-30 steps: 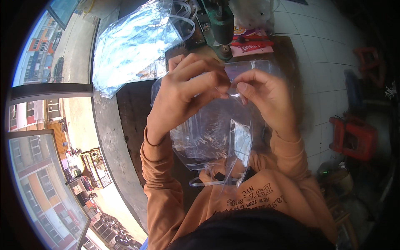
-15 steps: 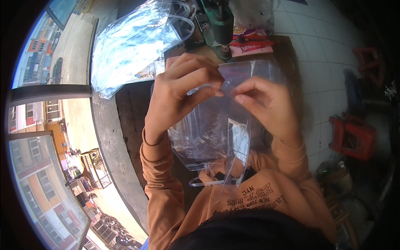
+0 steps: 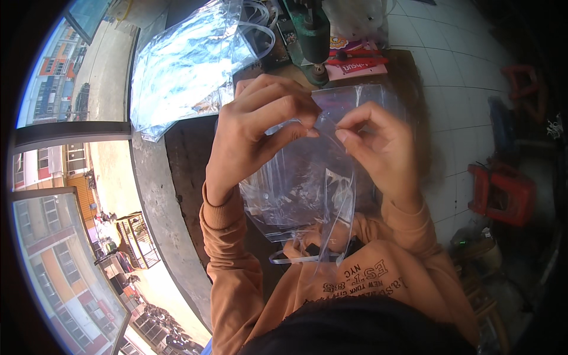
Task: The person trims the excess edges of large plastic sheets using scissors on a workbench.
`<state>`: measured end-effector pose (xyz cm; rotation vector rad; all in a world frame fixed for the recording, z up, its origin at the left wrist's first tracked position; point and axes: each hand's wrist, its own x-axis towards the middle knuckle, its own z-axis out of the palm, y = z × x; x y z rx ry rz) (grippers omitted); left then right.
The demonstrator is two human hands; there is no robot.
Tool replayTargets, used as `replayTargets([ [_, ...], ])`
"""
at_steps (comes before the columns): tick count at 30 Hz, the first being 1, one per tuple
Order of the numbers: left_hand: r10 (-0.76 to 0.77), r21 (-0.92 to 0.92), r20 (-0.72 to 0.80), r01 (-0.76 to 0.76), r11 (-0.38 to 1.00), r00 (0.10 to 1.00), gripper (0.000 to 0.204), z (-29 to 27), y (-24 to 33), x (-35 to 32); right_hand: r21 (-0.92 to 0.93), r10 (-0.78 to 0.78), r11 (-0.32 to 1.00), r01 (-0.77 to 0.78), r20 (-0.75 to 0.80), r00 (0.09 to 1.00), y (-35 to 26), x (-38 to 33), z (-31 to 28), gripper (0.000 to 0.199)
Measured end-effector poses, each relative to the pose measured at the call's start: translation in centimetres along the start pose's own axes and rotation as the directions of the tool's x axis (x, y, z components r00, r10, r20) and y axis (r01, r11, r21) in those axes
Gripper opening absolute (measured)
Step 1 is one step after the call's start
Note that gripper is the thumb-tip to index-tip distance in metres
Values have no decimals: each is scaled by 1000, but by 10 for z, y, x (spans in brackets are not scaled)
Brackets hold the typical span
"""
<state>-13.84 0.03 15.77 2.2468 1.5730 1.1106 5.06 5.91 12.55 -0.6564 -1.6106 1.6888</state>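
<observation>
A clear plastic bag (image 3: 290,192) spreads across the work surface in front of me, its lower end lying against my lap. My left hand (image 3: 257,127) is closed in a pinch on the upper edge of this bag. Opposite it, my right hand (image 3: 384,151) pinches the clear plastic between thumb and forefinger, with a small gap between the two hands. A narrow folded strip of the plastic (image 3: 339,195) hangs below them and catches the light. Near my lap a pale loop handle (image 3: 294,259) shows at the bag's bottom end.
Shiny clear plastic bags (image 3: 183,68) lie piled at the far left, by the concrete window ledge (image 3: 168,219). A dark green press-like machine (image 3: 312,35) stands just beyond my hands, with a pink packet (image 3: 355,71) beside it. Red stools (image 3: 506,195) are on the right.
My right hand has shifted a little to the right, widening the gap between my fingertips. The narrow strip of plastic has turned slightly. My left hand has barely moved.
</observation>
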Motion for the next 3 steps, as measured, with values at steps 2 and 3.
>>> replayTargets([
  [2,0,-3,5,0,1000,1000,20,0,0,1,-18,-55,998,54,-19,998,3,0,1,5],
  [3,-1,-7,9,1,1000,1000,19,-1,1,1,-33,-95,995,94,-27,995,6,0,1,6],
])
